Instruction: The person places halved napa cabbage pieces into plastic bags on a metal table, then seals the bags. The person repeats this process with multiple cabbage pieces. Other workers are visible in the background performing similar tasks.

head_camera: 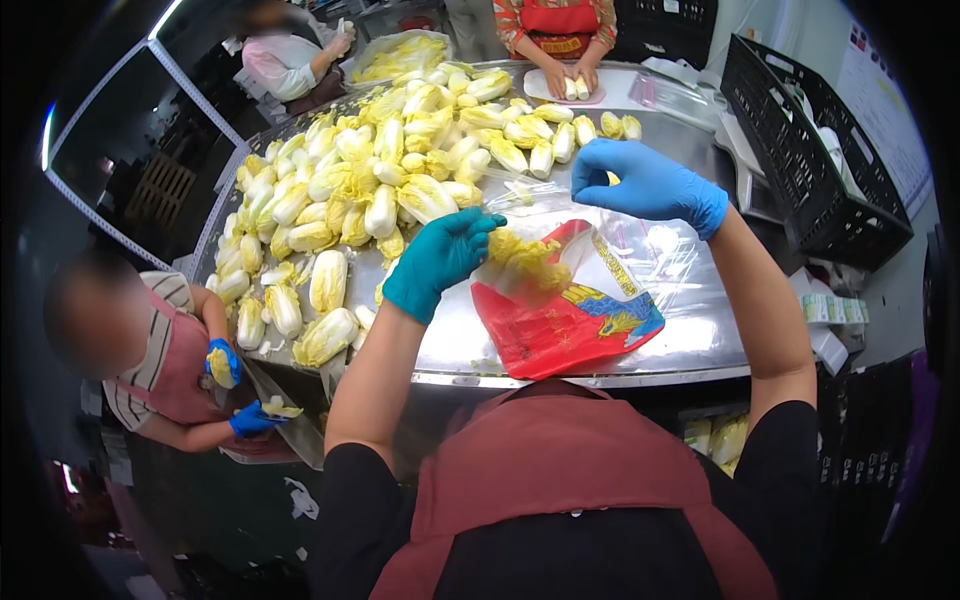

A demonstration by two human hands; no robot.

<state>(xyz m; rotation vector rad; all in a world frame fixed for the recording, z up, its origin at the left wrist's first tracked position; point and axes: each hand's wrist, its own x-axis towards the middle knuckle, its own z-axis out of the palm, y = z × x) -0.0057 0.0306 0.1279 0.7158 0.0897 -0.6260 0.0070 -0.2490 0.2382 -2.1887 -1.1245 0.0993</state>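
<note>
My left hand (442, 259), in a green glove, has its fingers bent at the upper left of a red printed plastic bag (525, 330). Just beside its fingertips, yellow napa cabbage leaves (529, 262) show blurred within or behind clear film. My right hand (645, 184), in a blue glove, is curled with thumb and fingertips close together above the bag's right side. Whether either hand pinches the thin clear film cannot be told. The bag lies at the steel table's near edge. A large heap of small napa cabbages (382, 165) spreads to the left and beyond.
A co-worker (180, 360) at the left trims leaves with blue gloves. Another person (566, 45) across the steel table (690, 330) presses two cabbages on a board (536, 86). Clear plastic bags (679, 97) lie at the far right, near a black crate (817, 150).
</note>
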